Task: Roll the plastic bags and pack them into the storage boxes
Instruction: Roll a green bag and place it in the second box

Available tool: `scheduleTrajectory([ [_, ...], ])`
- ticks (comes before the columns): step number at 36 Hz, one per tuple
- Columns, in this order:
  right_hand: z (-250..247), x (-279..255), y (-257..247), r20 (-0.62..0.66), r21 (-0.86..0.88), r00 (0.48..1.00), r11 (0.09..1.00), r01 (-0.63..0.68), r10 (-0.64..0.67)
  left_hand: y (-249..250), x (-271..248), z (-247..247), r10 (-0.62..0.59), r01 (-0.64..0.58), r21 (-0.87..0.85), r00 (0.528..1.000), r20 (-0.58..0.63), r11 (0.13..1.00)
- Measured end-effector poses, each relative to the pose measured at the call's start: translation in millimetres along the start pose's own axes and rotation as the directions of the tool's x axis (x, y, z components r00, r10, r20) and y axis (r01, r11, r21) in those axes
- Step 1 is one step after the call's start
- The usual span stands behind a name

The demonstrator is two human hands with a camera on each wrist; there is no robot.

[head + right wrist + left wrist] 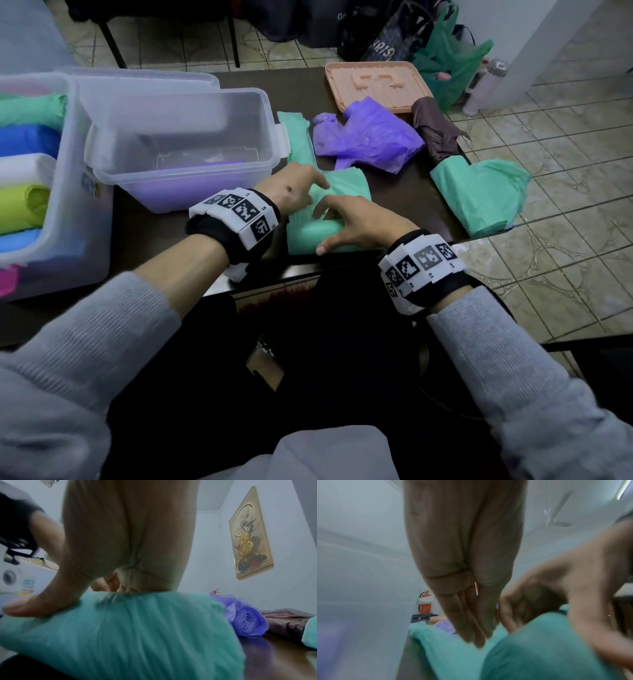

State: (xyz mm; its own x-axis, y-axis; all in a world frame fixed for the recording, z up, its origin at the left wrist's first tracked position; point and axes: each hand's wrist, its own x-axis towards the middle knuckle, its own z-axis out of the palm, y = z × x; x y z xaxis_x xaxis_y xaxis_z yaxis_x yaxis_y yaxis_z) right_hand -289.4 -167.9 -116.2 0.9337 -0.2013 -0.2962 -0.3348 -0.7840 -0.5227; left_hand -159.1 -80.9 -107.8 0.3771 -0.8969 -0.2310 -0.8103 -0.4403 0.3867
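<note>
A green plastic bag (346, 186) lies on the dark table, its near end wound into a thick roll (305, 236). My right hand (329, 226) grips that roll, thumb on the near side and fingers curled over the top (72, 597). My left hand (308, 190) rests its straight fingers on the flat part of the bag just beyond the roll (476, 635). A clear storage box (267, 113) stands open to the left with a purple bag (191, 171) lying in its bottom.
A larger clear box (78, 219) at the far left holds several rolled bags. Behind lie a loose purple bag (370, 137), a brown bag (435, 133), a folded green strip (298, 137) and a pink tray (376, 84). Another green bag (479, 192) overhangs the table's right edge.
</note>
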Motion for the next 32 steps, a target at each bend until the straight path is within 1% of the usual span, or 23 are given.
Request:
scheduleTrajectory([
  [2, -1, 2, 2, -0.004, 0.036, 1.0, 0.999, -0.015, 0.016, 6, -9, -5, 0.007, -0.006, -0.02, 1.0, 0.01, 1.0],
  [4, -3, 4, 3, 0.011, 0.046, 0.999, 0.998, -0.038, 0.038, 8, -18, -7, 0.0, 0.002, -0.028, 0.997, 0.075, 1.0],
  [6, -4, 5, 3, 0.028, 0.059, 0.998, 0.996, -0.062, 0.061, 5, -25, -6, -0.024, 0.024, 0.002, 0.99, 0.141, 1.0],
  [8, -5, 6, 3, 0.045, 0.069, 0.997, 0.995, -0.07, 0.067, 2, -28, -4, -0.03, 0.026, 0.022, 0.985, 0.167, 0.999],
  [13, -3, 9, 3, 0.061, 0.045, 0.995, 0.996, -0.077, 0.074, -4, -32, 3, -0.047, 0.047, 0.003, 0.985, 0.164, 0.999],
  [16, -2, 11, 3, 0.066, 0.047, 0.994, 0.995, -0.086, 0.083, -3, -33, 4, -0.075, 0.078, -0.044, 0.995, 0.057, 0.996],
  [18, -1, 12, 4, 0.065, 0.058, 0.993, 0.993, -0.105, 0.101, -1, -36, 3, -0.067, 0.067, -0.094, 0.998, 0.004, 0.993],
  [20, 0, 13, 6, 0.041, 0.069, 0.994, 0.992, -0.102, 0.1, -1, -39, 3, -0.048, 0.049, -0.107, 0.999, 0.013, 0.993],
  [22, 1, 13, 8, -0.017, 0.109, 0.993, 0.987, -0.116, 0.119, -1, -41, 4, -0.038, 0.042, -0.074, 0.998, 0.054, 0.996],
  [24, 3, 13, 9, -0.086, 0.154, 0.988, 0.981, -0.117, 0.132, -3, -40, 8, -0.059, 0.063, -0.046, 0.995, 0.084, 0.997],
  [25, 3, 13, 9, -0.112, 0.15, 0.985, 0.982, -0.111, 0.128, -3, -39, 10, -0.066, 0.069, -0.035, 0.994, 0.084, 0.997],
  [27, 2, 13, 8, -0.139, 0.069, 0.985, 0.993, -0.093, 0.102, -5, -37, 10, -0.068, 0.07, -0.024, 0.994, 0.08, 0.997],
  [29, -1, 8, 6, -0.155, -0.069, 0.985, 0.994, -0.082, 0.071, -6, -35, 7, -0.055, 0.058, -0.034, 0.994, 0.094, 0.998],
  [32, -3, -5, -1, -0.14, -0.281, 0.986, 0.951, -0.13, 0.094, -8, -29, 0, -0.043, 0.048, -0.034, 0.988, 0.146, 0.998],
])
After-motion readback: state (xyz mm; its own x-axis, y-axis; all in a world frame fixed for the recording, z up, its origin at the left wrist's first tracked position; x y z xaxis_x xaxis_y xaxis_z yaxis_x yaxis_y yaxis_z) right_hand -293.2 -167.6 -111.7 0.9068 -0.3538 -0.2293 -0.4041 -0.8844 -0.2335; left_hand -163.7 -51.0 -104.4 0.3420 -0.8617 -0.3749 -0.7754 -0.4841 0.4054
